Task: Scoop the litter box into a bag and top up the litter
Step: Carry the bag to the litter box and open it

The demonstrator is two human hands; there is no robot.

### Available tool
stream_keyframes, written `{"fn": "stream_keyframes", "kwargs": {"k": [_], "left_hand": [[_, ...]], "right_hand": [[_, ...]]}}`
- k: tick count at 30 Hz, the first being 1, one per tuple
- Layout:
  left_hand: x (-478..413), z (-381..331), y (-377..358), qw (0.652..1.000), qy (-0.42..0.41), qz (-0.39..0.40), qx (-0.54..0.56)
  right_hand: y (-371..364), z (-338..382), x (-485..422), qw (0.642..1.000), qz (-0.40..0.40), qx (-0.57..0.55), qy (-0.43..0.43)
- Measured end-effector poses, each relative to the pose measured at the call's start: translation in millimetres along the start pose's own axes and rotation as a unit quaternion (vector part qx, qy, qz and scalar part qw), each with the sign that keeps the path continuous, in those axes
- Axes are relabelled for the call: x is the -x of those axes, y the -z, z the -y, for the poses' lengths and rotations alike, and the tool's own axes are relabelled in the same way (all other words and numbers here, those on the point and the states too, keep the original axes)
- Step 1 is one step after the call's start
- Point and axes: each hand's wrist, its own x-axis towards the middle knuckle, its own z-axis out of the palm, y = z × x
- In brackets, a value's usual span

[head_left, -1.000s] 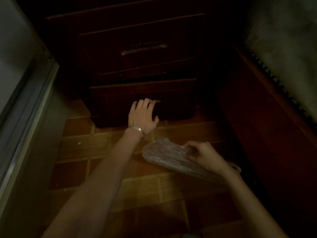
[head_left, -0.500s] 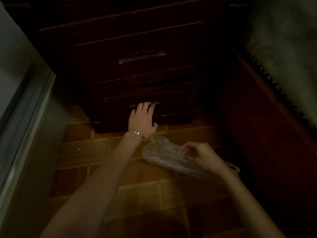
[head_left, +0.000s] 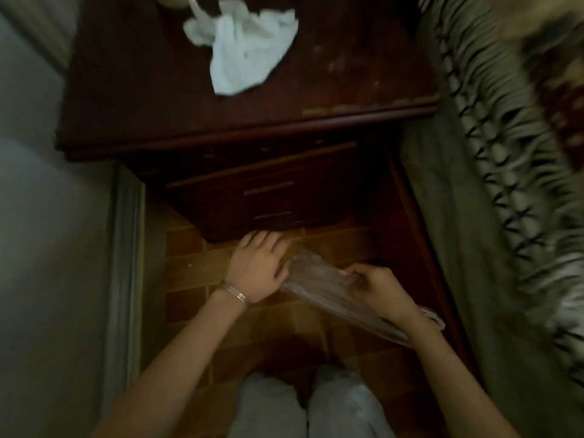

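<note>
A thin clear plastic bag (head_left: 319,284) is held over the tiled floor in front of a dark wooden nightstand (head_left: 316,121). My right hand (head_left: 377,287) is closed on the middle of the bag. My left hand (head_left: 259,267), with a metal bangle on the wrist, lies palm down at the bag's left end, its thumb side touching the plastic; I cannot tell whether it grips it. No litter box or scoop is in view.
The nightstand's drawers (head_left: 268,188) are closed. A crumpled white cloth (head_left: 243,45) lies on its top. A bed with a striped cover (head_left: 499,184) is close on the right, a pale wall (head_left: 47,248) on the left. My knees (head_left: 309,403) are at the bottom.
My left hand left the lower drawer, which is now closed, and came back to the bag. The view has risen and now shows the nightstand's top.
</note>
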Motion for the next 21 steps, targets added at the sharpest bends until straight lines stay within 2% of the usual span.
{"fn": "stream_keyframes", "kwargs": {"k": [4, 11, 16, 21], "left_hand": [[13, -22, 97, 1.0, -0.019, 0.013, 0.01], [15, -61, 264, 0.997, -0.072, 0.03, 0.007], [11, -95, 350, 0.986, -0.163, 0.027, 0.004], [5, -128, 400, 0.965, -0.26, 0.019, 0.016]], "right_hand": [[60, 58, 59, 1.0, -0.012, -0.015, 0.005], [159, 145, 158, 0.998, -0.04, -0.041, -0.032], [209, 186, 228, 0.991, -0.078, -0.079, -0.08], [227, 206, 288, 0.978, -0.14, -0.091, -0.124]]}}
